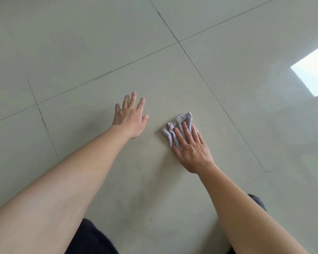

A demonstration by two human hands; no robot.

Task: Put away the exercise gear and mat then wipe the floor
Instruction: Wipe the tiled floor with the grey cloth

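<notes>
Black clothing (92, 239) shows at the floor's (81, 52) near edge. Farther out, the right hand (191, 149) lies flat, fingers straight, pressing a crumpled pale cloth (182, 119) onto a beige tile. Left of it and apart, the left hand (130, 120) is spread palm-down, holding nothing. Grout lines (196, 63) cross beyond.

Indoor room: glossy tiled floor (84, 57)

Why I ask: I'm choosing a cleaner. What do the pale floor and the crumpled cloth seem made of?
The pale greenish-grey tiled floor looks like glazed ceramic or porcelain: glossy, with a bright reflection and thin dark grout lines. The crumpled pale lilac cloth under the right hand looks like soft woven fabric, perhaps cotton: it creases in folds.
</notes>
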